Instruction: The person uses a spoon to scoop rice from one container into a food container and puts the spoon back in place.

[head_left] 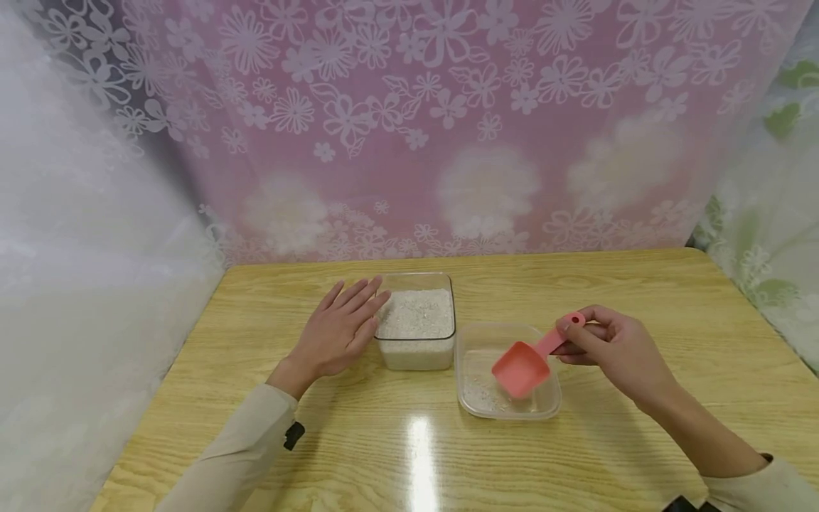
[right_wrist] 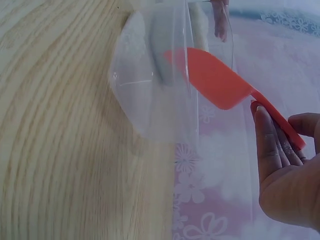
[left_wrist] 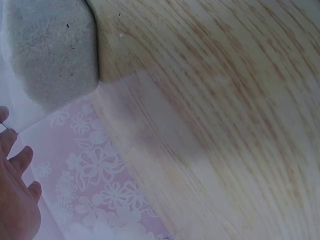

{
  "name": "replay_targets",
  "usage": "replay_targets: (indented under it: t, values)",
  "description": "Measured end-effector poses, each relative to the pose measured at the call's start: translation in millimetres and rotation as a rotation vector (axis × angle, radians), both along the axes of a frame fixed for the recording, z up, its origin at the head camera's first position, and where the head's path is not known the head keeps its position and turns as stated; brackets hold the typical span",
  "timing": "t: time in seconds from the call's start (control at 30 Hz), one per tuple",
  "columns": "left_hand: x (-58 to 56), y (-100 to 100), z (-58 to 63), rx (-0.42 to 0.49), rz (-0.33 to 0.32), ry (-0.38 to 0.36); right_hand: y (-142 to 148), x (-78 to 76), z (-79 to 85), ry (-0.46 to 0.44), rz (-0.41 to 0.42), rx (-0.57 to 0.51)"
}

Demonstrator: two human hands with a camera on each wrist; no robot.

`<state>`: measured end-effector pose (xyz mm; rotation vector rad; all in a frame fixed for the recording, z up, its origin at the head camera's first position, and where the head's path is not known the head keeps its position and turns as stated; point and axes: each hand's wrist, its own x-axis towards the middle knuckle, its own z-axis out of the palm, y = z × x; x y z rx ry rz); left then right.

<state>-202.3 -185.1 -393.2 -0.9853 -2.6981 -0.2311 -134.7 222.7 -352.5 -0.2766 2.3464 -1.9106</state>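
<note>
My right hand [head_left: 623, 352] pinches the handle of a pink-red scoop [head_left: 521, 370] between thumb and fingers. The scoop's square bowl, with no grains showing in it, tilts over a low translucent plastic container [head_left: 470, 405]; in the right wrist view the red bowl [right_wrist: 215, 80] dips past the container's rim. A few pale grains lie scattered on that container's floor. To its left stands a taller clear container [head_left: 416, 355] filled with rice [head_left: 419, 313]. My left hand [head_left: 339, 331] lies with fingers straight against the left side and rim of the rice container.
Both containers stand side by side on a wood-grain table [head_left: 307, 455]. A pink floral curtain [head_left: 397, 142] hangs behind the table's far edge, with pale sheeting [head_left: 83, 249] on the left. A few tiny specks dot the tabletop beside the rice container in the left wrist view.
</note>
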Motion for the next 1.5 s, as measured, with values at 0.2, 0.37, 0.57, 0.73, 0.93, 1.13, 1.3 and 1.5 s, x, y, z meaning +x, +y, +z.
replay_targets:
  t: [0.2, 0.37, 0.57, 0.73, 0.93, 1.13, 1.3, 1.5]
  values:
    - [0.0, -1, -1.9, 0.009, -0.004, 0.005, 10, -6.5, 2.8, -0.053, -0.011, -0.171]
    - [-2.1, -1, -3.1, -0.006, -0.009, 0.007, 20, -14.6, 6.9, -0.178, 0.020, -0.465]
    - [-2.0, -2, -1.5, -0.001, 0.004, 0.008, 26, -29.3, 16.7, -0.231, 0.077, -0.654]
    - [0.2, -1, -0.6, -0.005, 0.006, -0.005, 27, -42.0, 23.8, -0.224, 0.128, -0.679]
    - [0.7, 0, -0.3, -0.006, 0.002, -0.005, 20, -54.1, 31.7, -0.240, 0.113, -0.733]
    - [-0.7, -1, 1.8, -0.018, 0.003, 0.001, -2, -68.2, 35.2, -0.261, 0.122, -0.814]
    - [0.3, 0, 2.6, -0.032, 0.012, -0.007, -29, -77.1, 32.8, -0.265, 0.071, -0.784]
    - [0.7, 0, 3.5, -0.049, 0.012, 0.005, -61, -83.0, 27.3, -0.219, -0.016, -0.720]
